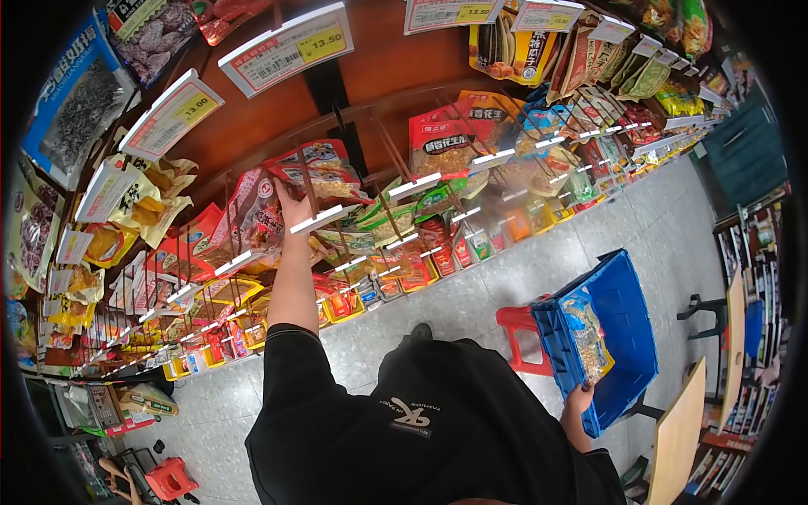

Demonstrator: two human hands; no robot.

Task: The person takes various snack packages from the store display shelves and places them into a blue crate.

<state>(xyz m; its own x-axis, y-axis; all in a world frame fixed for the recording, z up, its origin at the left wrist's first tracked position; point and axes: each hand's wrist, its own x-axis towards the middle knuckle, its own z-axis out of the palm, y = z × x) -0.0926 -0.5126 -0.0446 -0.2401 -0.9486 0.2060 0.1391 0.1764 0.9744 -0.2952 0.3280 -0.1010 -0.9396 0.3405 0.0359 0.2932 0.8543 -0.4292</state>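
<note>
My left hand (290,209) reaches up into the hanging snack display, its fingers closed at the edge of a red and white snack bag (254,206) on a hook. Part of the grip is hidden by the packaging. Another red-topped snack bag (324,168) hangs just right of that hand. Down on the right, my right hand (576,412) is closed on the near rim of a blue plastic crate (627,316). Inside the crate, against its left wall, lies a blue and yellow snack bag (587,332).
A red plastic stool (523,337) stands against the crate's left side. Metal hooks with price tags (286,49) stick out from the shelf. Wooden boards (680,429) and book racks (762,311) line the right. Another red stool (171,478) and a person's limb (118,475) show lower left.
</note>
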